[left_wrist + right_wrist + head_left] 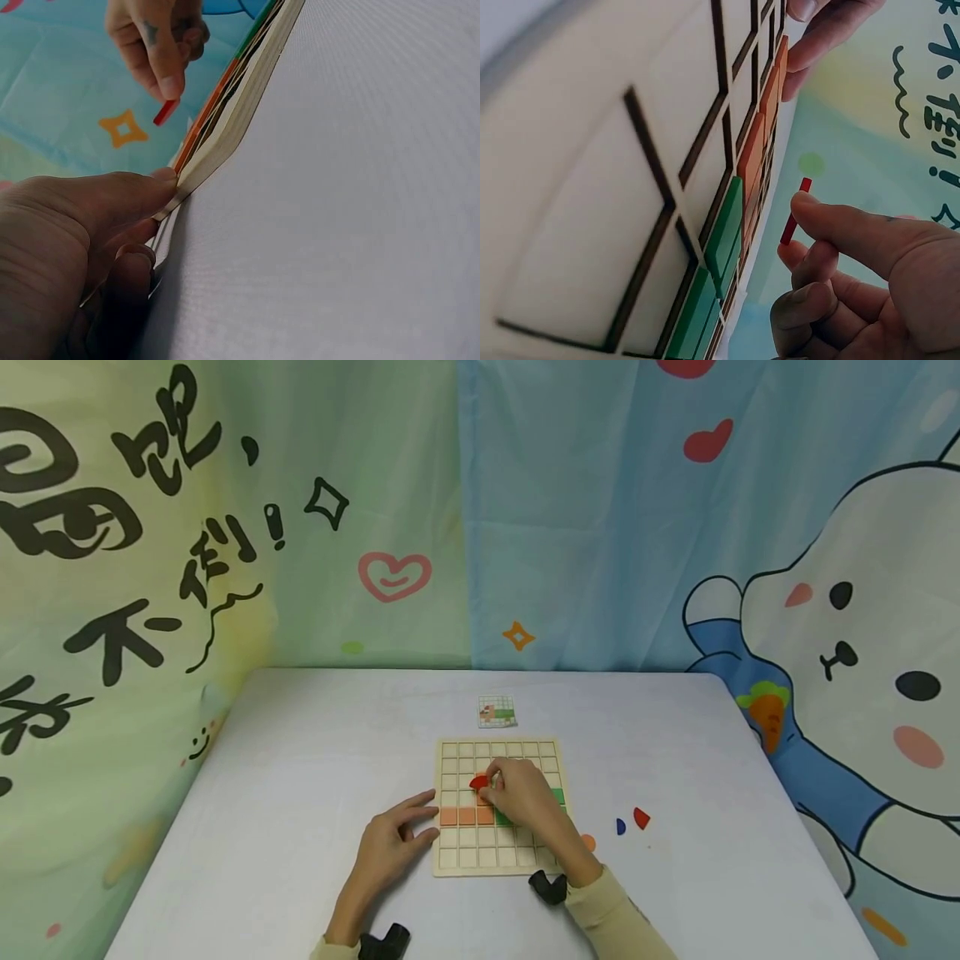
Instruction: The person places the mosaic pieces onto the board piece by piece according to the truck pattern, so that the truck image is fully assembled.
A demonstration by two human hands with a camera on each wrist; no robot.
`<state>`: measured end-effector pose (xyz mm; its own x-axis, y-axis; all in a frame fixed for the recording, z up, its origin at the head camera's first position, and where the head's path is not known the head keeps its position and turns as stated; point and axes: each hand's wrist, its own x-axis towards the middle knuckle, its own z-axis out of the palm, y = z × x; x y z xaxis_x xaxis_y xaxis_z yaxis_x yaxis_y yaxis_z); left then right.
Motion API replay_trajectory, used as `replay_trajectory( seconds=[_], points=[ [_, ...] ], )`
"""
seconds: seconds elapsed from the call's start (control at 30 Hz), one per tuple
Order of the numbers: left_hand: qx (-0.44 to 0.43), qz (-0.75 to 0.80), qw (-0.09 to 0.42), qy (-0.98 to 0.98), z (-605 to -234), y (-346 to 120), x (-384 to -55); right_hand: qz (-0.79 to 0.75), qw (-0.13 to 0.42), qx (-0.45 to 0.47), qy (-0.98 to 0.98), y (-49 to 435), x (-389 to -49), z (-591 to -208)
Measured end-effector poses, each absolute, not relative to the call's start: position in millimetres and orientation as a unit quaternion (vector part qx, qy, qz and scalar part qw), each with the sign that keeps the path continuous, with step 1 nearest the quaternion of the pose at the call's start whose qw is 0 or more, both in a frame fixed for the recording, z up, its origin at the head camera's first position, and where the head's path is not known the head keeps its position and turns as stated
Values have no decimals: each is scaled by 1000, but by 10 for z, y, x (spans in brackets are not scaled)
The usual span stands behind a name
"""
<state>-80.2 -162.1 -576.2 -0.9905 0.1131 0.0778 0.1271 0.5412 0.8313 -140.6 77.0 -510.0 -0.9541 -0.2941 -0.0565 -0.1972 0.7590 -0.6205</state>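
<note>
A wooden grid board [468, 857] lies on the white table, with orange squares [467, 816] and green squares [558, 796] set in some cells. Over its middle my right hand [525, 793] pinches a flat red piece with a curved edge [477, 782] between thumb and fingers. The right wrist view shows this red piece [796, 211] edge-on, held clear of the board. My left hand [393, 843] rests at the board's left edge, its thumb and fingertips touching the rim. The right hand hides several cells.
Right of the board lie a blue half-round piece [620, 827], a red piece [641, 818] and an orange round piece [588, 842], partly covered by the right forearm. A small pattern card [497, 712] sits behind the board. Printed curtains [570, 527] hang beyond the table.
</note>
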Motion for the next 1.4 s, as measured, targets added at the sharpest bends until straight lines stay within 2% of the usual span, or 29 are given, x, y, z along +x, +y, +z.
replay_trajectory(
  seconds=[0.7, 1.0, 1.4],
  points=[
    [-70, -482, 8, -873, -5749, -1623, -796, -299, 92, -155, 937, 640, -1565, -5093],
    [-84, -474, 24, -876, -5782, -1617, -802, -288, 107, -150, 940, 615, -1592, -5137],
    [-71, -480, 7, -874, -5759, -1623, -803, -283, 110, -150, 941, 600, -1614, -5163]
  ],
)
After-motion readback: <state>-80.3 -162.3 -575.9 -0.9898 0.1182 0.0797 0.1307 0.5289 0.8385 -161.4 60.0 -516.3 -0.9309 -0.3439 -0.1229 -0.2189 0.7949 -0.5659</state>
